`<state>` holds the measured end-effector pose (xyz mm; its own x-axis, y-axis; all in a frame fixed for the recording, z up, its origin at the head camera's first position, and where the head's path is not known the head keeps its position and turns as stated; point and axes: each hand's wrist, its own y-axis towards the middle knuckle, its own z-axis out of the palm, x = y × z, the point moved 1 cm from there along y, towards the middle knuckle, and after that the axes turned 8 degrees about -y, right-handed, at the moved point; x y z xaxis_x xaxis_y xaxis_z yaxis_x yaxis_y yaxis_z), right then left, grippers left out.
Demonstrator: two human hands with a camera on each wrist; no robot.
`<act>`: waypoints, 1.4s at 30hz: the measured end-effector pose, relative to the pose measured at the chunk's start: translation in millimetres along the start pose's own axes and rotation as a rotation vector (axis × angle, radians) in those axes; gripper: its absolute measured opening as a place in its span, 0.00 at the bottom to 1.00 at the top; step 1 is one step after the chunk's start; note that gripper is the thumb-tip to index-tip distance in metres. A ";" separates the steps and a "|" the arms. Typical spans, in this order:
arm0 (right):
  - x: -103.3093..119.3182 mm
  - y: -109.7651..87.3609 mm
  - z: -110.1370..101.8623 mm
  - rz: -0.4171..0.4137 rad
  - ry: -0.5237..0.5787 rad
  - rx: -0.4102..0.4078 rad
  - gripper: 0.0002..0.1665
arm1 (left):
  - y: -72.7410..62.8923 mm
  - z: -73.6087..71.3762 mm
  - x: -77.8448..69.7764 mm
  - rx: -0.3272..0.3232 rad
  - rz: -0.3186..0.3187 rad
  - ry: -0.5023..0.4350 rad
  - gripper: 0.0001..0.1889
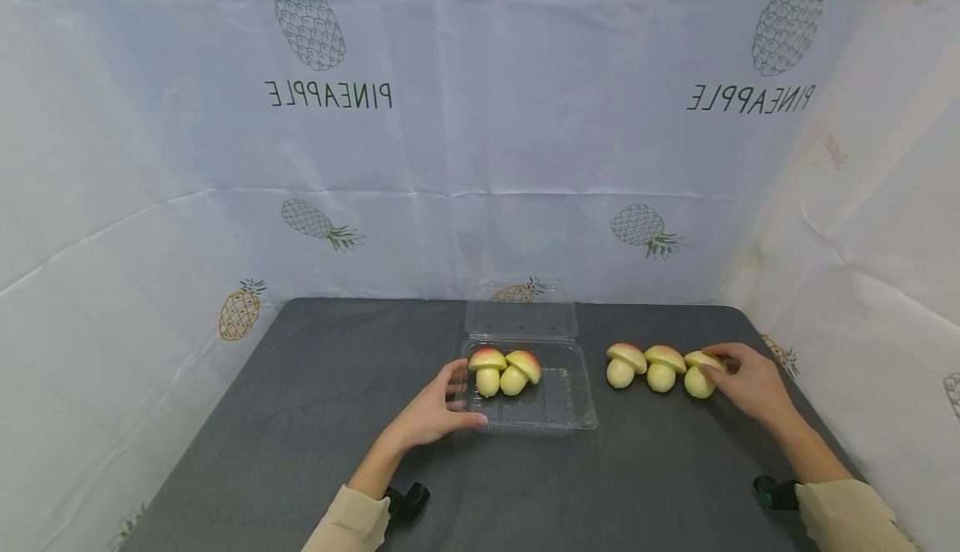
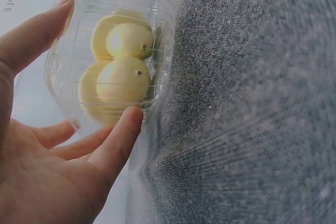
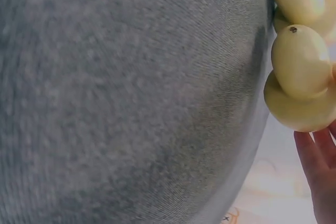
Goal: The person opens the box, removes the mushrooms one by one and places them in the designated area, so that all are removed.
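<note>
A clear plastic clamshell container (image 1: pixel 558 425) sits on the table with its lid (image 1: pixel 521 318) raised at the back. Inside its left half, two yellow toy mushrooms (image 1: pixel 487 383) with reddish caps lie side by side. My left hand (image 1: pixel 429 410) holds the container by its front left corner, thumb on the front and fingers along the left side. Right of the container, three similar mushrooms form a row. My right hand (image 1: pixel 756 387) pinches the rightmost mushroom (image 3: pixel 300 61) between thumb and fingers, beside the middle mushroom (image 1: pixel 662 368). The right wrist view shows its pale underside.
The dark grey table (image 1: pixel 300 435) reaches back to a pale cloth (image 1: pixel 480 143) printed with pineapples, which also hangs at both sides. A black strap or device (image 1: pixel 407 502) is on the left wrist, and a similar one (image 1: pixel 776 494) on the right.
</note>
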<state>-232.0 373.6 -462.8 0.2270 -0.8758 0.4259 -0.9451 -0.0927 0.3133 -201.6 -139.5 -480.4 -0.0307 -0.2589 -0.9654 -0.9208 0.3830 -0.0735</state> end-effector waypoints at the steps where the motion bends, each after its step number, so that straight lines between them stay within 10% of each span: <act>1: -0.7 -0.2 1.1 0.004 0.004 0.004 0.19 | 0.1 0.0 -0.1 0.000 0.000 0.000 0.52; 19: 4.3 -1.4 -4.8 -0.024 0.008 -0.017 0.19 | 0.4 0.5 -2.2 0.004 0.001 0.000 0.51; 42: 75.6 5.0 -4.2 -0.077 0.150 -0.028 0.19 | 0.0 -0.3 -2.4 0.002 0.000 0.001 0.53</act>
<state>-218.6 308.9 -425.4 0.3333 -0.7859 0.5209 -0.9171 -0.1422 0.3723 -201.6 -139.1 -478.0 -0.0311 -0.2602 -0.9651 -0.9200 0.3848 -0.0741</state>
